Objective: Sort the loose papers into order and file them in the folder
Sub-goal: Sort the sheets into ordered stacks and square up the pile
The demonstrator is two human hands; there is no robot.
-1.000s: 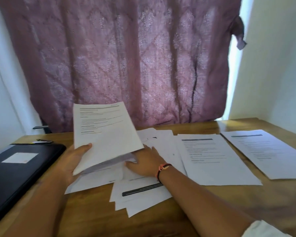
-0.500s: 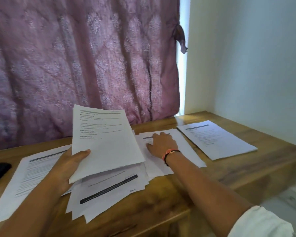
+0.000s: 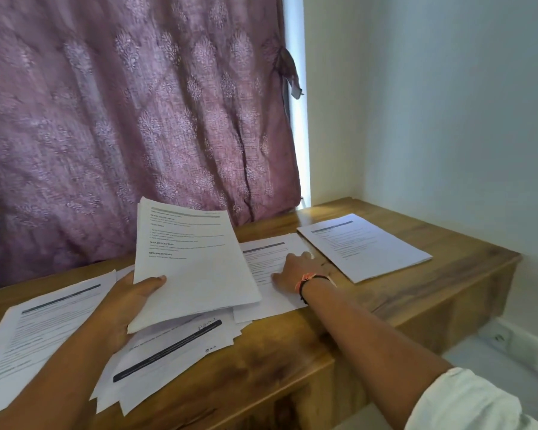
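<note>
left hand [image 3: 128, 302] grasping raised sheaf of white printed papers [image 3: 196, 268] | right hand [image 3: 295, 270] released, lying flat on white printed sheet [image 3: 263, 256] | another white paper stack [image 3: 367, 246] just beyond right hand

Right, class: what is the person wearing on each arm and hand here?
Behind the right hand, the wrist carries an orange thread band beside a thin black cord. A white cloth sleeve covers that arm near the elbow. The left hand and forearm show nothing worn.

Raised printed sheet [image 3: 196, 265] bears bold headings: TASK GOAL, TASK DESCRIPTION, REQUIRED PROPS. Print on the far sheet [image 3: 364, 246] at its 3 o'clock is too blurred to read.
</note>
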